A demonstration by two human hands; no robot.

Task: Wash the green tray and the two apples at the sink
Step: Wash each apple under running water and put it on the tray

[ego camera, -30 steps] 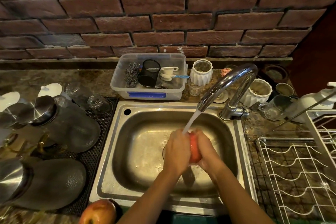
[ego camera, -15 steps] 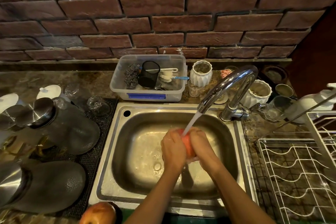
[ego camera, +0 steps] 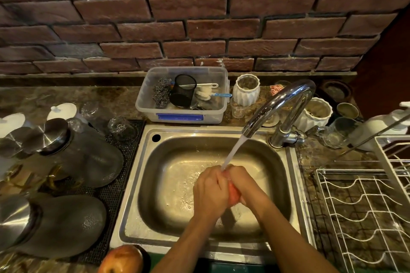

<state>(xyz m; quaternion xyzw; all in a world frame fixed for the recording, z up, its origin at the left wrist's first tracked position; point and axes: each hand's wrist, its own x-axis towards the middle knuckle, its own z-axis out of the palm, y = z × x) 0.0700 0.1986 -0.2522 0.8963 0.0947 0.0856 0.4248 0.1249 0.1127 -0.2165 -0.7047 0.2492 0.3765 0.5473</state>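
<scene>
Over the steel sink (ego camera: 142, 184), my left hand (ego camera: 209, 190) and my right hand (ego camera: 244, 184) are wrapped around a red apple (ego camera: 233, 194), which shows only as a strip between them. Water from the chrome tap (ego camera: 286, 99) runs onto the top of my hands. A second apple (ego camera: 121, 260), red and yellow, lies at the bottom edge, left of my left forearm. A thin strip of the green tray (ego camera: 224, 268) peeks out at the bottom edge between my forearms; the rest of it is out of view.
A clear plastic tub (ego camera: 155, 115) with scourers and brushes stands behind the sink. Glass jars with metal lids (ego camera: 51, 135) lie on a black mat on the left. A white wire dish rack (ego camera: 363, 217) is on the right. White ribbed pots (ego camera: 246, 90) and cups surround the tap.
My hands have turned around the apple under the stream and closed further over it, so less of the red fruit shows. The view has tilted slightly down.
</scene>
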